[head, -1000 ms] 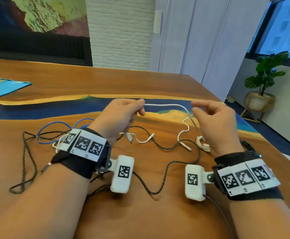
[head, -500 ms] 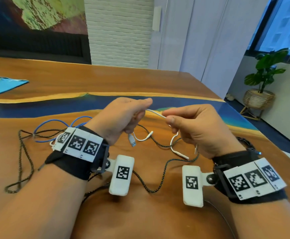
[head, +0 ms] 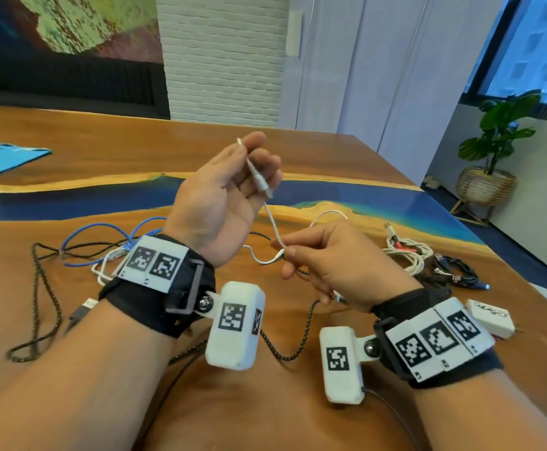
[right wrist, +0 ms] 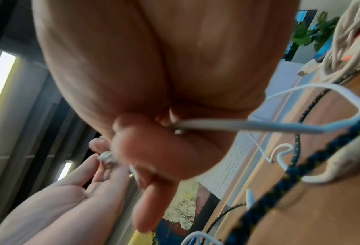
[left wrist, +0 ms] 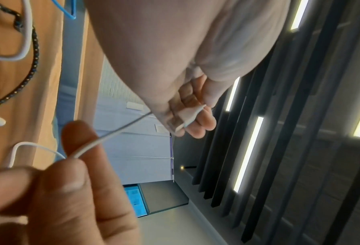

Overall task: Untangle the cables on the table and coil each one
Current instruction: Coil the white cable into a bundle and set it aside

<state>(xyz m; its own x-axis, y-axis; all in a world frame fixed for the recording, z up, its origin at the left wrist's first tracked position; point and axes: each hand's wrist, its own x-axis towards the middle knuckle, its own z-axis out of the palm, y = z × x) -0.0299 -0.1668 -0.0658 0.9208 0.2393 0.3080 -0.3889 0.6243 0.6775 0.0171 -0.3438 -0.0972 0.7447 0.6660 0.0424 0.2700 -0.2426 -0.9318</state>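
Two hands of mine work one thin white cable (head: 273,224). My left hand (head: 223,196) is raised above the long wooden table with a blue resin band (head: 347,157), thumb and curled fingers holding the cable's white plug end (head: 259,180) with its tip pointing to about eleven o'clock. My right hand (head: 334,265), lower and at about four o'clock from the left, pinches the same cable between thumb and forefinger, the other fingers loosely bent. On the table I count one black braided cable (head: 46,288) sprawling at nine o'clock, one blue cable (head: 103,231) looped beside it, one cream-white coiled bundle (head: 409,255) at three o'clock, and one dark bundle (head: 454,275) just beyond that.
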